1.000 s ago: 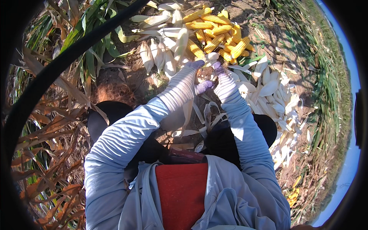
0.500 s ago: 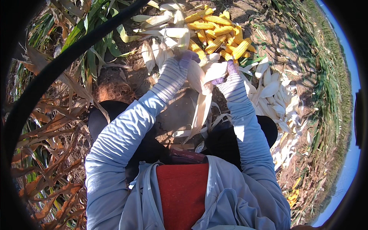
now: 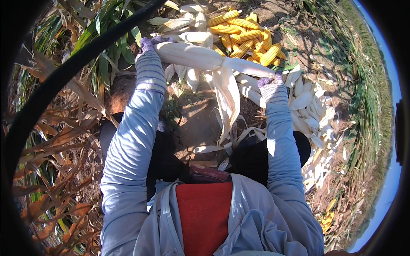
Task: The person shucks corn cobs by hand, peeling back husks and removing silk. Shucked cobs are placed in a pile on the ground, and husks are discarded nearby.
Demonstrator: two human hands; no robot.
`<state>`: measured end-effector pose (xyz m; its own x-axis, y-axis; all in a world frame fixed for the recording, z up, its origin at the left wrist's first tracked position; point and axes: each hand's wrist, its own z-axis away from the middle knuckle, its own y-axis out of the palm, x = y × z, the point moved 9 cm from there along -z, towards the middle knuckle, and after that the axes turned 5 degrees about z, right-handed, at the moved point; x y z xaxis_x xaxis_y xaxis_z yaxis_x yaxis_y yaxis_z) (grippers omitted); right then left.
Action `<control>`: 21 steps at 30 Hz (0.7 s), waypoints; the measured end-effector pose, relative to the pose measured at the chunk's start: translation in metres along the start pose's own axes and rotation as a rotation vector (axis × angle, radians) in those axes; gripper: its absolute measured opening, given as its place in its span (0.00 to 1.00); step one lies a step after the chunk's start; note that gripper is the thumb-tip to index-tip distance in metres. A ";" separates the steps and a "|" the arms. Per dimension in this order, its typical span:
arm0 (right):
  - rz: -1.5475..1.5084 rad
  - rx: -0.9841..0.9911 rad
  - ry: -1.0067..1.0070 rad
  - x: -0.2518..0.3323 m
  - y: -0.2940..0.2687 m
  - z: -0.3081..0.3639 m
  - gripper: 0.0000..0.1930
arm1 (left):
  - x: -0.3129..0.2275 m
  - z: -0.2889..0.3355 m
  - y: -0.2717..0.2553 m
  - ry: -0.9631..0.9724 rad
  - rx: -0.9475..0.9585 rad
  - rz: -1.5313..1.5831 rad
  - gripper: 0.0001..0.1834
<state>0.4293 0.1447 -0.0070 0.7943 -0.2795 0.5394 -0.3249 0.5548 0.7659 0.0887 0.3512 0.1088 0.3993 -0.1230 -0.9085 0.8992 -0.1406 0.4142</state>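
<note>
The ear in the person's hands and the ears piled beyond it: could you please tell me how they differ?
The held ear is wrapped in pale husk, with loose husk leaves hanging from it; the piled ears are bare, showing yellow kernels. The held ear is off the ground, with the left hand at one end and the right hand at the other; the piled ears lie on the soil. Both are corn.

Between our gloved left hand and right hand, bare soil lies open below the hanging husk. Beyond both hands, the yellow cob pile blocks the way; shed husks crowd right, dry stalks left.
</note>
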 end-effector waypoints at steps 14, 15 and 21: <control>0.605 0.485 0.114 -0.089 0.095 0.077 0.18 | 0.043 0.015 0.001 -0.452 -0.182 0.333 0.27; 0.598 0.451 0.089 -0.090 0.096 0.078 0.19 | 0.051 0.020 0.002 -0.500 -0.182 0.343 0.28; 0.540 0.367 -0.038 -0.074 0.107 0.075 0.22 | 0.093 0.046 0.020 -0.771 -0.035 0.342 0.30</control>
<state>0.2968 0.1659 0.0610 0.4537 -0.0674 0.8886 -0.8328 0.3229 0.4497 0.1354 0.2918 0.0352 0.4285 -0.7914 -0.4359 0.7609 0.0559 0.6465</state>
